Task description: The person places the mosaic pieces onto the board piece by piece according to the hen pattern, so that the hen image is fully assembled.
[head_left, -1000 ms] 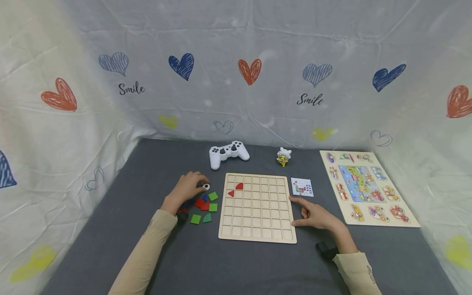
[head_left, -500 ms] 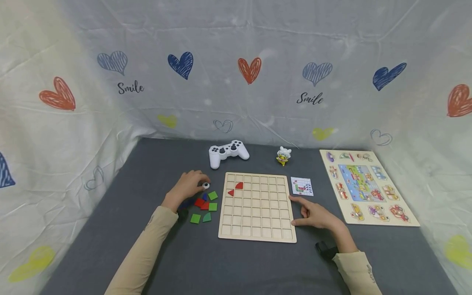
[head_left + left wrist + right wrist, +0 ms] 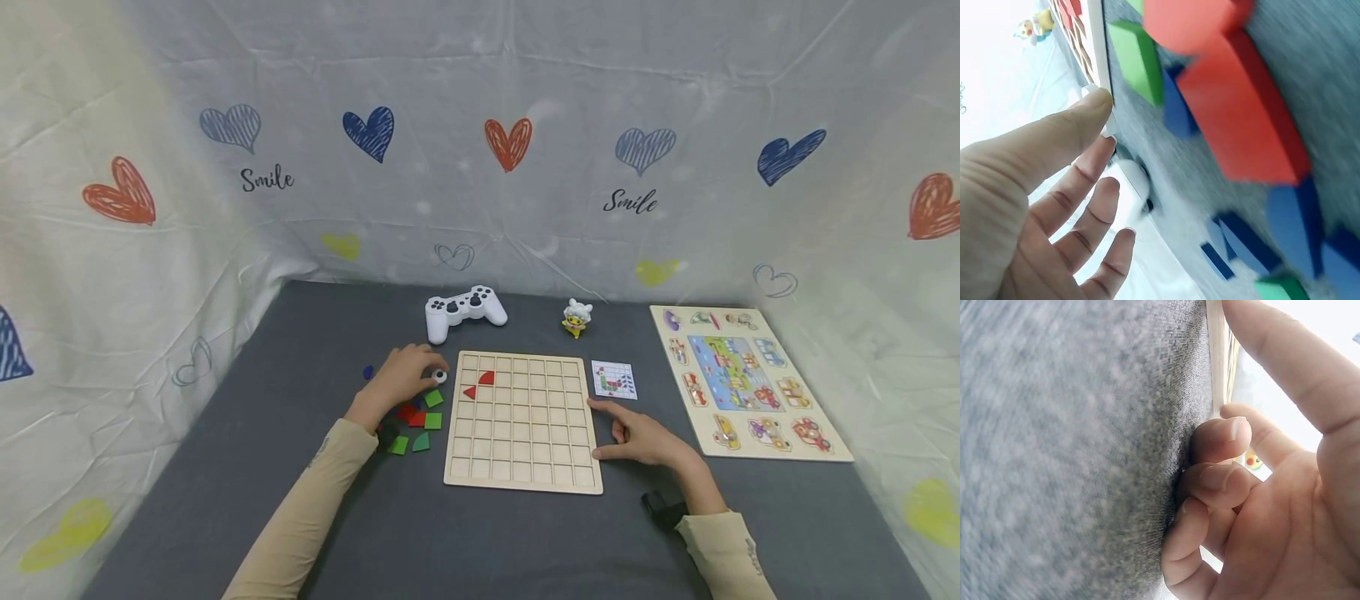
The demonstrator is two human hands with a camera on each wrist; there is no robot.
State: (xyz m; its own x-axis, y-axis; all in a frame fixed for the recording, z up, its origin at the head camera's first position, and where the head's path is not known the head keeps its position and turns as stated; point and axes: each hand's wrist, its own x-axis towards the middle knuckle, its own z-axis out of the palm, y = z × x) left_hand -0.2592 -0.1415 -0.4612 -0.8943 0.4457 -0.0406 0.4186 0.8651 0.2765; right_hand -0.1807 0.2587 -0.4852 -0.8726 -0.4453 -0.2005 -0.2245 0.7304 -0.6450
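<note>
In the head view my left hand [image 3: 405, 375] pinches a small round white tile with a dark centre [image 3: 439, 377] between thumb and fingertips, just left of the wooden grid board [image 3: 525, 450]. A sliver of this white tile [image 3: 1110, 127] shows at the fingertips in the left wrist view. The board carries a red quarter-round tile [image 3: 487, 378] and a red triangle tile [image 3: 470, 392]. My right hand [image 3: 637, 435] rests at the board's right edge, index fingertip and thumb touching it, the other fingers curled under. It holds nothing.
Loose tiles lie left of the board: green squares [image 3: 433, 422], red ones [image 3: 417, 420], a blue one [image 3: 367, 372], partly under my left arm. Behind are a white game controller [image 3: 465, 310] and a figurine [image 3: 577, 318]. At right lie a pattern card [image 3: 614, 381] and a picture puzzle [image 3: 750, 433].
My left hand has moved right toward the board with the round white tile, uncovering a blue tile behind it. My right hand has stayed at the board's edge.
</note>
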